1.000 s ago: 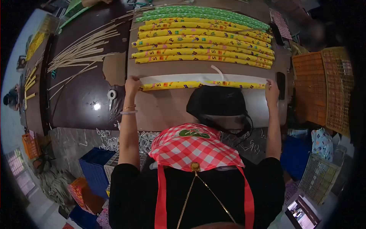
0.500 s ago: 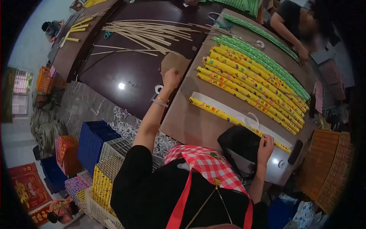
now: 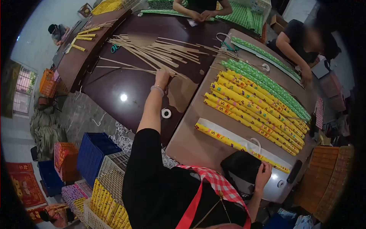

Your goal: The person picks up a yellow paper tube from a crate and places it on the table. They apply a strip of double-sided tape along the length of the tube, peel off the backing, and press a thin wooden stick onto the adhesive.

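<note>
On the brown worktop (image 3: 185,143), yellow patterned paper tubes (image 3: 248,107) and green patterned paper tubes (image 3: 267,82) look fully rolled, while 1 yellow patterned paper sheet (image 3: 225,140) seems only part rolled, its white inside showing. The right hand (image 3: 262,176) touches that sheet near 1 end, its grip too small to read as apart or clamped; the left hand (image 3: 162,77) is at the loose thin pale strips (image 3: 146,53), grip also unclear. Below, a cream plastic crate (image 3: 91,218) holds more yellow tubes; the blue plastic crate's (image 3: 93,158) contents cannot be told
</note>
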Motion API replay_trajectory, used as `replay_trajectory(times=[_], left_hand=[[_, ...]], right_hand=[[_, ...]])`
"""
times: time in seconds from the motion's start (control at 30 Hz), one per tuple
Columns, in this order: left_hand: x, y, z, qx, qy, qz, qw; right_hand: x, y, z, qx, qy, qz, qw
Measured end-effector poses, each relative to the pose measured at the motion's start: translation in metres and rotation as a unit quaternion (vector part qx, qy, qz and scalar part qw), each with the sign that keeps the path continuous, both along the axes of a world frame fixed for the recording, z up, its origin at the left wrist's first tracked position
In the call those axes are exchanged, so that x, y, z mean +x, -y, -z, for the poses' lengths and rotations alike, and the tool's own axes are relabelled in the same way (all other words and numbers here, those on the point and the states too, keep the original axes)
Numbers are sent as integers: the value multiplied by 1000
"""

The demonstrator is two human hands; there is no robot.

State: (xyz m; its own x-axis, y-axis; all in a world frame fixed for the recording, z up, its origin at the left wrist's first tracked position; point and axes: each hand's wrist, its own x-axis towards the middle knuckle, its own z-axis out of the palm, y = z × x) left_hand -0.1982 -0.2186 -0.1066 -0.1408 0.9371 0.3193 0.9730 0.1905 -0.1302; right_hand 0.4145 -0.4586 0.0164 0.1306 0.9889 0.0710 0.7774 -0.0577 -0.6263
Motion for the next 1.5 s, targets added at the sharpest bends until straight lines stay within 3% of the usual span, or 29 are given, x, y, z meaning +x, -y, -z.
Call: replay_trajectory(times=[0.13,0.2,0.23,0.37,0.53,1.27,1.5], left_hand=[[-6,2,-1,-25,12,43,999],[-9,2,-3,-18,22,117,993],[-5,6,-1,-7,29,170,985],[5,4,3,46,43,379,923],[13,-29,-13,74,17,465,882],[44,-6,-50,-12,-128,330,935],[53,-15,-60,-161,-212,219,939]], right_hand=[[-9,-5,-9,27,4,-13,1000],[-7,-10,1,74,50,-47,995],[-9,-13,-1,61,9,-43,997],[-6,-21,2,109,60,-71,990],[3,-17,8,86,48,-75,992],[2,-15,31,114,12,-77,990],[13,-25,36,100,26,-47,994]])
